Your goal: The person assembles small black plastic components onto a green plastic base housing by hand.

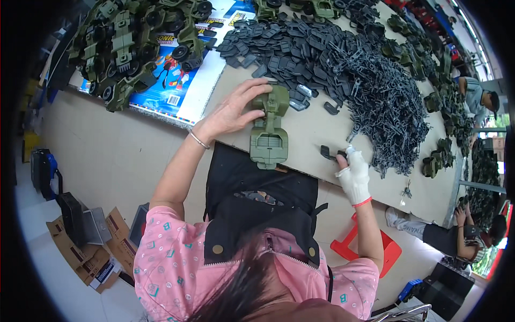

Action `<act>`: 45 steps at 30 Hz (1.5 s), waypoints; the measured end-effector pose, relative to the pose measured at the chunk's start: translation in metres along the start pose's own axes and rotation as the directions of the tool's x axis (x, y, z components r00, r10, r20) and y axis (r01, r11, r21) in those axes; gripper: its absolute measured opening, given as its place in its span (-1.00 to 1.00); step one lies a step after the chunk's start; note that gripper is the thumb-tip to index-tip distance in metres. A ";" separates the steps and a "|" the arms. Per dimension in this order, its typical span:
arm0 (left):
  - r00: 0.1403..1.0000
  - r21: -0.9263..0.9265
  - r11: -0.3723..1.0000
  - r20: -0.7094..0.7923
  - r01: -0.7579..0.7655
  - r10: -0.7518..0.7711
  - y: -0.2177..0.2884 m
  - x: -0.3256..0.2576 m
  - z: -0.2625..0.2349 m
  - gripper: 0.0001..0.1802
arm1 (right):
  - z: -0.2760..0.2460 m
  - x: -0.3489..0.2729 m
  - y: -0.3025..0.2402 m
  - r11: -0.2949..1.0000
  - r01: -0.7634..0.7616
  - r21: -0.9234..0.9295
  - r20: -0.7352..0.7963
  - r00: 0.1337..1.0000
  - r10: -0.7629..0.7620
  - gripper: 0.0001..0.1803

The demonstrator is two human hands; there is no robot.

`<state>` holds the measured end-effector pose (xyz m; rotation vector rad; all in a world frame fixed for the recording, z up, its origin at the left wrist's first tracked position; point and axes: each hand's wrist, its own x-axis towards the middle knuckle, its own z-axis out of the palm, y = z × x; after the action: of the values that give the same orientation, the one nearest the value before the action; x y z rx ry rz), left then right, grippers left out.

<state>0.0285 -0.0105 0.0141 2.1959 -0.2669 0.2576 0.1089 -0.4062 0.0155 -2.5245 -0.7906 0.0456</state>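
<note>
My left hand [232,109], bare with a bangle at the wrist, grips the upper part of a green toy vehicle body [270,145], thumb and fingers around its left side. The vehicle body lies at the table's near edge, in front of the black apron. To its right, my right hand [354,173] wears a white glove with the thumb bare. Its fingers are closed on a small black plastic part [326,153] just above the table; the fingertips are partly hidden. Ahead are a heap of flat black plastic parts [292,51] and a heap of small dark linked pieces [383,102].
Green toy vehicles [122,43] are piled on printed blue-and-white sheets [185,102] at the far left. More green bodies [439,158] line the right side. A red plastic stool [389,252] stands below the table's edge. Two other people [477,96] are at the right; cardboard boxes [88,257] stand lower left.
</note>
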 end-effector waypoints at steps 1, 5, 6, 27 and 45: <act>1.000 0.022 1.000 0.013 -0.016 0.016 0.003 0.003 0.001 -0.29 | 0.000 0.003 0.007 0.998 -0.049 0.035 0.034 0.998 0.048 -0.78; 0.998 -0.080 0.996 0.043 -0.033 0.036 -0.003 0.011 0.000 -0.31 | 0.000 0.030 -0.001 0.684 -0.334 0.648 0.169 0.940 0.297 -0.64; 0.997 -0.116 0.992 0.056 -0.044 0.051 -0.008 0.018 0.000 -0.32 | 0.010 0.038 -0.003 0.572 -0.293 0.766 0.139 0.944 0.298 -0.63; 0.992 -0.316 0.947 -0.093 0.047 -0.080 -0.017 0.003 0.027 -0.38 | 0.048 0.147 -0.097 0.852 -0.189 0.488 0.245 0.967 0.074 -0.33; 0.961 -0.366 0.922 -0.183 0.127 -0.206 -0.024 0.000 0.041 0.18 | 0.029 0.140 -0.114 0.701 0.693 -0.164 -0.175 0.679 -0.713 -0.66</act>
<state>0.0390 -0.0296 -0.0286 1.8035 0.0017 0.3264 0.1601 -0.2359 0.0584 -2.0629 -1.6368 -0.5406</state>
